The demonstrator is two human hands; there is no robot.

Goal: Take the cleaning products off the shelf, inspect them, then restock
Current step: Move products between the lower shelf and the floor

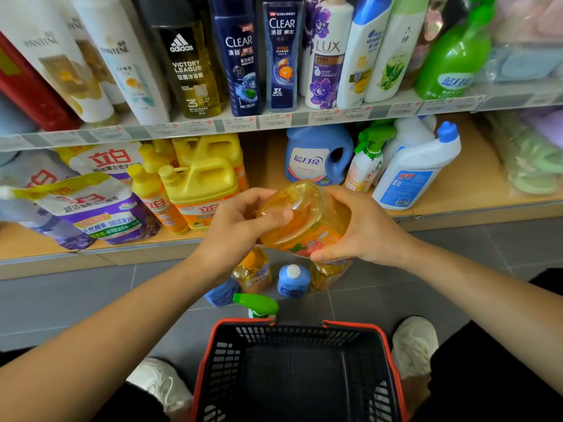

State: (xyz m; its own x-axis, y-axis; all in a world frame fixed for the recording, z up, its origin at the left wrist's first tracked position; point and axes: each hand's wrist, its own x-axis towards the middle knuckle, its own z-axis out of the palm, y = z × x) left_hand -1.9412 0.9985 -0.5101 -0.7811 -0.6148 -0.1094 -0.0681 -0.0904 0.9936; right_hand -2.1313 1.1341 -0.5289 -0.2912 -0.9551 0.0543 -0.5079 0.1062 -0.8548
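While the person crouched before the shelving, the head view showed a translucent amber plastic bottle with an orange fruit label (pixel 304 220) held in mid-air between both hands, in front of the lower wooden shelf (pixel 457 190) and above the grey tiled floor (pixel 76 300). The left hand (pixel 240 226) gripped one end, its thumb pressed flat across the clear plastic and its fingers curled behind. The right hand (pixel 362 229) wrapped the labelled end, fingers curled together beneath it. The bottle lay tipped over rather than upright, probably so that its base and sides could be checked, which suggested the inspecting step.

Below the hands, several products stood on the floor in a cluster: two more amber bottles (pixel 253 272), a blue-capped bottle (pixel 294 280) and a green-topped spray bottle (pixel 259 304), likely parked there to await restocking. A red-rimmed black plastic basket (pixel 292 360) sat nearest the person, between their white shoes. On the shelf a bare gap (pixel 265 159) lay between the yellow handled jugs (pixel 201 184) and the blue detergent jug (pixel 318 153), most likely where the floor items belonged.
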